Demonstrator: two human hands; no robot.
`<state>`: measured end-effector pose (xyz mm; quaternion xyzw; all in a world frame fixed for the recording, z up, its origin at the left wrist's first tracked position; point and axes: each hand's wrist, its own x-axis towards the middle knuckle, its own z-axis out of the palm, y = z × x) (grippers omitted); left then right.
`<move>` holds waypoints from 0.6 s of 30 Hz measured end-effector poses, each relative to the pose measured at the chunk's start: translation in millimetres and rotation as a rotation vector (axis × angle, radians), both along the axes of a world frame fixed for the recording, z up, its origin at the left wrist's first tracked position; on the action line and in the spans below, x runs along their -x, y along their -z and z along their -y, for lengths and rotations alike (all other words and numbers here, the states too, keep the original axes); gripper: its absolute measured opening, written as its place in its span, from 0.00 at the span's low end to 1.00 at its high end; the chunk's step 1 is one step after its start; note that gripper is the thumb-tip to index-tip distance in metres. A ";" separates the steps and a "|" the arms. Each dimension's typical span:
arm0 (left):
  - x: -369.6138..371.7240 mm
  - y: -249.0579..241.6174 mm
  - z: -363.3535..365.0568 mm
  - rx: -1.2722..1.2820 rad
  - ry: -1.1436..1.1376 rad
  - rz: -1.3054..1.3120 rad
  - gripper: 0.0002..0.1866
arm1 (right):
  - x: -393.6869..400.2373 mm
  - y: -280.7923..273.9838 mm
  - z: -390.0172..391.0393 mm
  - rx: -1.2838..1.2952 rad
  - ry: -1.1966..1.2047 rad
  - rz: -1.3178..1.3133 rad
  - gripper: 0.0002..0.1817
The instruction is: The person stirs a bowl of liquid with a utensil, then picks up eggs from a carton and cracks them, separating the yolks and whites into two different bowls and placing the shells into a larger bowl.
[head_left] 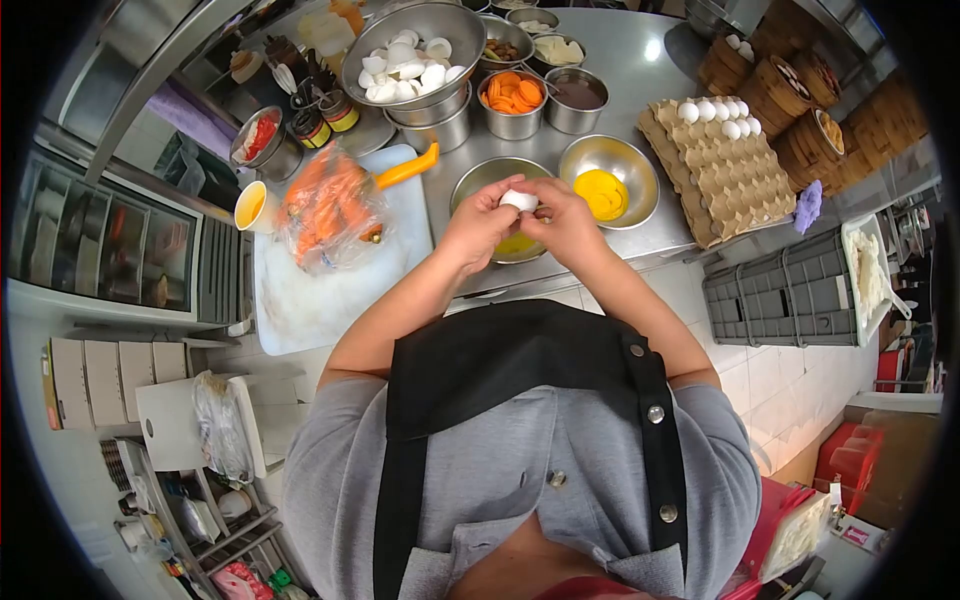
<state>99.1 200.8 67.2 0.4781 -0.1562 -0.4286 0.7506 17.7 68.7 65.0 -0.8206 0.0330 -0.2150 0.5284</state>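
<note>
The fisheye view is darkened at its corners, and the shelves at the left edge are bent and hard to read. The lower half of the near bowl (497, 175) is hidden behind the hands, so that only a patch of yellow liquid is seen below the wrists. The underside of the egg (519, 200) is covered by the fingers; whether its shell is cracked cannot be told.

The egg is white and smooth, and only its top is shown. It is held over the near bowl, at the front edge of the steel surface (640, 60).

The left hand (478, 222) and right hand (563, 222) are brought together around the egg, thumbs on top. The fingers of both are curled narrowly and pressed to the shell from either side.

Just right of the hands a second bowl (625, 160) is seen, holding yolks (600, 192). Further right a carton (715, 165) is set, with white eggs left only in its far rows. To the left a white board (330, 280) is laid, bearing a bag of carrots (330, 210). Behind the bowls a large bowl of shells (405, 65) and a pot of sliced carrot (513, 95) are placed.
</note>
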 end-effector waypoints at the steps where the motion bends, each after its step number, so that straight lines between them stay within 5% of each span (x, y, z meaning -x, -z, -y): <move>1: -1.3 4.0 2.1 -0.025 -0.026 -0.009 0.28 | -0.2 0.2 -1.8 0.020 0.001 0.012 0.22; 8: -11.0 20.0 7.5 -0.155 -0.075 -0.024 0.24 | -6.6 10.3 -8.6 0.238 0.041 -0.014 0.24; 18: -8.2 19.0 7.7 -0.184 -0.044 -0.047 0.25 | -1.0 7.4 -6.5 0.081 -0.006 -0.029 0.22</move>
